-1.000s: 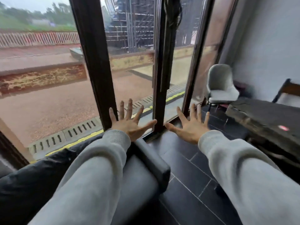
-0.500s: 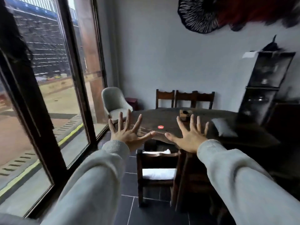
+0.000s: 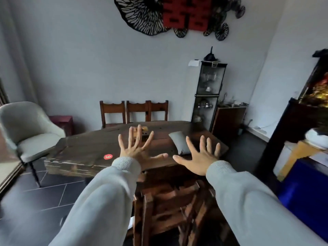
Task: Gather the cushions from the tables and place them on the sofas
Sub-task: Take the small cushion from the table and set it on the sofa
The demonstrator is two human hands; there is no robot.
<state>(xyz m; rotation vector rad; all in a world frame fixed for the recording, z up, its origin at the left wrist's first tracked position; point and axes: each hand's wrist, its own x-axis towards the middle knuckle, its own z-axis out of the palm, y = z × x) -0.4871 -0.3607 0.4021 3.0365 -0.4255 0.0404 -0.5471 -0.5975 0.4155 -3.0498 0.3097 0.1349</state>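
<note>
holding my left hand [image 3: 137,150] and right hand [image 3: 200,158] out, palms forward, all digits spread, empty, over the wooden table [image 3: 85,150]; grey cushion [image 3: 178,142] lies beyond.

You faced three wooden chairs [image 3: 134,111] against the wall, a grey armchair [image 3: 28,128] at left, a glass cabinet [image 3: 208,91] beyond, and black-and-red wall art [image 3: 177,15] overhead.

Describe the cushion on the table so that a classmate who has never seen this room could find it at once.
Find the long dark wooden table in front of the three wooden chairs. Towards its right end, just beyond the right hand, lies the grey cushion. It is the only soft, pale thing on the table; the red round sticker and the small wooden box are flat or hard.
</note>
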